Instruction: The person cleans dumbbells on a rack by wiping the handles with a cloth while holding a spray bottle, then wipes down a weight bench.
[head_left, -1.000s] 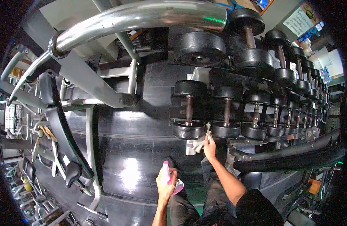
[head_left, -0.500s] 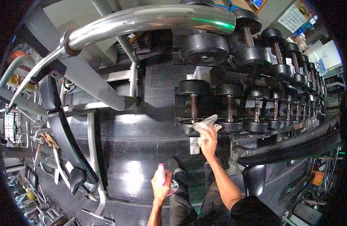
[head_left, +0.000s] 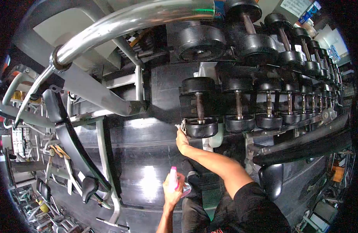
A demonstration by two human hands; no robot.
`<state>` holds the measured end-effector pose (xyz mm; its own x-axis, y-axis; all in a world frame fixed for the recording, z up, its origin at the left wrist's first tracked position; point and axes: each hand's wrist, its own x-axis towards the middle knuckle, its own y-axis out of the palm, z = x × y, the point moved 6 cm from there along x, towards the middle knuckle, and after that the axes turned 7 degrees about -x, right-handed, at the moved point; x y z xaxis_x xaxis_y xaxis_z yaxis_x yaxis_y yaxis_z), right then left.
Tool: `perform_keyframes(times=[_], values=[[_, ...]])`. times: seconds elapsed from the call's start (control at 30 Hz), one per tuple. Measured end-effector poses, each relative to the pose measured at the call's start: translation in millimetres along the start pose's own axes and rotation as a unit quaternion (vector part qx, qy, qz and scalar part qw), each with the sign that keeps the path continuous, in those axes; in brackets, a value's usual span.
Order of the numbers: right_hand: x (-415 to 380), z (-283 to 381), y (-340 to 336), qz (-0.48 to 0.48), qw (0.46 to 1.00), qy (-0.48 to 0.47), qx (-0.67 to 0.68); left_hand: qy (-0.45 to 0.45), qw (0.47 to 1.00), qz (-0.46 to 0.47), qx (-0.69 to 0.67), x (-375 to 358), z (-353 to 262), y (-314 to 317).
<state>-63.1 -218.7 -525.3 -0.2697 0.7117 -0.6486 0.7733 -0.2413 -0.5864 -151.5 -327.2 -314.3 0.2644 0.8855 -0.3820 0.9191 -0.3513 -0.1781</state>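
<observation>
My right hand reaches to the left end of the lower dumbbell row. It holds a pale cloth against the outer side of the near head of the leftmost black dumbbell. Much of the cloth is hidden behind my fingers and the dumbbell head. Lower down, my left hand is wrapped round a clear spray bottle with a pink and white trigger top, held upright above the floor by my leg.
More black dumbbells line the lower rack, and larger ones fill the upper tier. A thick chrome bar arches across the upper left. A padded black bench stands at left, another dark seat at lower right.
My right hand has moved left with the cloth, from the top of the leftmost dumbbell's near head to its outer side. The view has shifted slightly; my left hand keeps the bottle.
</observation>
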Motion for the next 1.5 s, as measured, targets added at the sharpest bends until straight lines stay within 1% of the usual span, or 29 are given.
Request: perform_keyframes(times=[0.07,0.13,0.17,0.2,0.27,0.33,0.37,0.4,0.47,0.5,0.57,0.6,0.67,0.73,0.77,0.83,0.87,0.9,0.97,1.07,1.13,1.17,1.2,1.27,1.3,1.33,1.4,1.43,1.5], values=[[-29,-23,-16,-0.02,1.0,0.012,0.016,-0.007,1.0,-0.006,-0.021,0,0,3],[-44,-28,-11,-0.062,0.985,-0.067,0.148,-0.025,0.998,0.002,-0.054,2,8,9],[-66,-44,-15,-0.219,0.963,-0.039,0.15,-0.025,0.998,0.002,-0.058,4,8,11],[-79,-53,-7,-0.219,0.964,-0.041,0.147,-0.027,0.999,-0.004,-0.045,5,7,11],[-118,-85,-14,-0.428,0.846,0.004,0.319,-0.031,0.999,-0.011,-0.03,7,5,9],[-156,-113,-1,-0.458,0.826,0.069,0.321,-0.037,0.996,-0.007,-0.082,7,3,9],[-174,-132,5,-0.441,0.806,0.114,0.377,-0.039,0.996,-0.004,-0.083,7,5,8],[-188,-141,23,-0.45,0.799,0.146,0.371,-0.03,0.997,-0.001,-0.072,9,7,6],[-204,-142,61,-0.417,0.758,0.174,0.471,-0.02,0.998,0.003,-0.063,12,11,4],[-206,-129,77,-0.416,0.758,0.176,0.471,-0.026,0.997,-0.002,-0.07,14,14,3],[-208,-98,129,-0.37,0.628,0.338,0.595,-0.039,0.997,0.0,-0.067,16,14,2],[-211,-86,139,-0.367,0.525,0.392,0.66,-0.039,0.997,0.004,-0.063,18,15,1],[-199,-42,162,-0.249,0.32,0.49,0.772,-0.036,0.999,0.023,-0.008,21,19,1],[-137,43,231,-0.261,0.13,0.444,0.847,-0.037,0.999,0.034,-0.003,23,24,5],[-115,63,230,-0.219,-0.087,0.373,0.898,-0.04,0.998,0.039,-0.002,23,26,6],[-92,51,200,-0.171,-0.254,0.245,0.92,-0.019,0.998,0.054,0.041,21,10,11],[-74,40,191,-0.186,-0.285,0.171,0.925,0.006,0.995,0.061,0.08,20,-3,14],[-57,34,190,-0.185,-0.329,0.156,0.913,-0.043,0.997,0.062,0.033,18,-7,16],[-35,30,194,-0.191,-0.409,0.192,0.872,-0.054,0.996,0.067,0.024,16,1,16],[-73,25,179,-0.227,-0.422,0.19,0.857,-0.061,0.996,0.069,0.01,11,15,15],[-114,14,157,-0.262,-0.391,0.175,0.865,-0.057,0.996,0.064,0.006,11,14,18],[-131,9,148,-0.291,-0.341,0.166,0.878,-0.016,0.997,0.06,0.047,12,6,19],[-143,12,145,-0.292,-0.34,0.167,0.878,0.023,0.994,0.055,0.088,12,-2,21],[-156,27,142,-0.197,-0.281,0.203,0.917,0.0,0.996,0.063,0.065,12,-6,26],[-175,11,120,-0.135,-0.243,0.181,0.944,-0.024,0.997,0.067,0.042,11,-7,28],[-157,44,144,-0.082,-0.234,0.146,0.958,-0.024,0.997,0.066,0.042,10,-11,29],[-141,49,157,-0.052,-0.255,0.157,0.953,-0.046,0.997,0.069,0.004,8,-16,31],[-117,48,167,-0.123,-0.294,0.129,0.939,-0.043,0.997,0.063,0.006,7,-15,29],[-71,40,167,-0.163,-0.322,0.113,0.926,0.034,0.994,0.094,0.043,4,-22,32]])
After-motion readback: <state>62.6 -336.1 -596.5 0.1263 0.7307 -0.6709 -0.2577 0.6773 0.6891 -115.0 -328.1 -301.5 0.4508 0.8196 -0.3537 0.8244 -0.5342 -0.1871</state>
